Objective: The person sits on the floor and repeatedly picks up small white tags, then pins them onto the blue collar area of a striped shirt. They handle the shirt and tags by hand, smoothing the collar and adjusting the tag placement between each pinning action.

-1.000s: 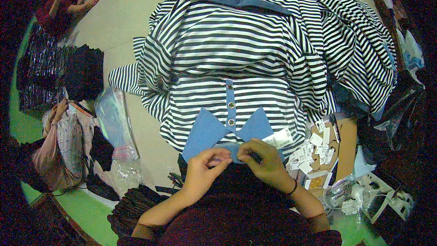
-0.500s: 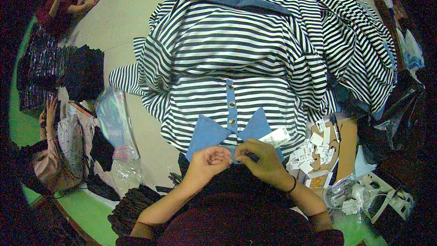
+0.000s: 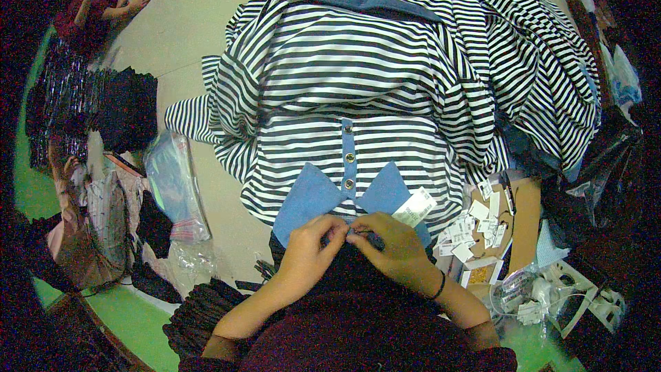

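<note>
A black-and-white striped shirt [image 3: 303, 141] lies in front of me, its blue collar [image 3: 311, 196] toward my body and a blue button placket [image 3: 350, 158] running down its middle. Both hands meet at the back of the collar. My left hand [image 3: 311, 246] pinches there with thumb and forefinger, and my right hand [image 3: 389, 241] pinches right beside it. What sits between the fingertips is too small to make out apart from the collar edge. A white paper tag [image 3: 414, 207] lies on the collar's right side, next to my right hand.
More striped shirts [image 3: 537, 62] are heaped behind and at right. Loose white tags [image 3: 475, 231] lie on cardboard [image 3: 525, 224] at right, near a clear plastic bag [image 3: 527, 293]. Left are clear bags [image 3: 172, 176] and dark folded clothes [image 3: 127, 110]. Other people's hands [image 3: 140, 2] work at far left.
My left hand has turned, its fingers now curled into a pinch with the back of the hand showing. My right hand has shifted slightly left. The collar's left point has moved a little.
</note>
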`<state>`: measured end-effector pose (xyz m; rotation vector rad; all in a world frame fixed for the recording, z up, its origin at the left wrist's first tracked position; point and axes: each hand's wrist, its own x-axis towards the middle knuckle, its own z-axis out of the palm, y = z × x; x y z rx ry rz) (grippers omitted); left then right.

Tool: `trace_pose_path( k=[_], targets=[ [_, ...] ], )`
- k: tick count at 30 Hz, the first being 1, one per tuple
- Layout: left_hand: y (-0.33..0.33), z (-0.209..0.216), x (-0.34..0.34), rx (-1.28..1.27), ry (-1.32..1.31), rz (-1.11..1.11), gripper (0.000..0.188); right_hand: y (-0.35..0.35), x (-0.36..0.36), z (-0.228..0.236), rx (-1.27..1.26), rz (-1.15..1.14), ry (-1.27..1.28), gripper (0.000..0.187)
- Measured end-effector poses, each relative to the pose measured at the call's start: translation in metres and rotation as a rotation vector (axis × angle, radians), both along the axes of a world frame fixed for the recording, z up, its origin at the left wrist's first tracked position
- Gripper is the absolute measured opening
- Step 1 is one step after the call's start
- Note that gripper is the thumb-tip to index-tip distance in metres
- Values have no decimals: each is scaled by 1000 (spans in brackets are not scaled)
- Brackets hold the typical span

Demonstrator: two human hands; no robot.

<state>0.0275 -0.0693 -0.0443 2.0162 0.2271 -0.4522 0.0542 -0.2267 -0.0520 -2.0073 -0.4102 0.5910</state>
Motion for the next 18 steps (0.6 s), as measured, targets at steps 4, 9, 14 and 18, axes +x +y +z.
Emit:
trace_pose_path(
  k=[4,9,14,18],
  targets=[
    [1,-4,-1,-33,16,67,14,4,-3,2,-125,55,-166,24],
    [5,-9,1,-60,57,68,14,8,-5,-5,-148,125,-274,19],
    [8,-10,3,-67,148,44,13,7,-6,-8,-139,137,-323,20],
    [7,-12,2,-89,104,70,12,6,-6,-8,-115,123,-326,20]
  ],
)
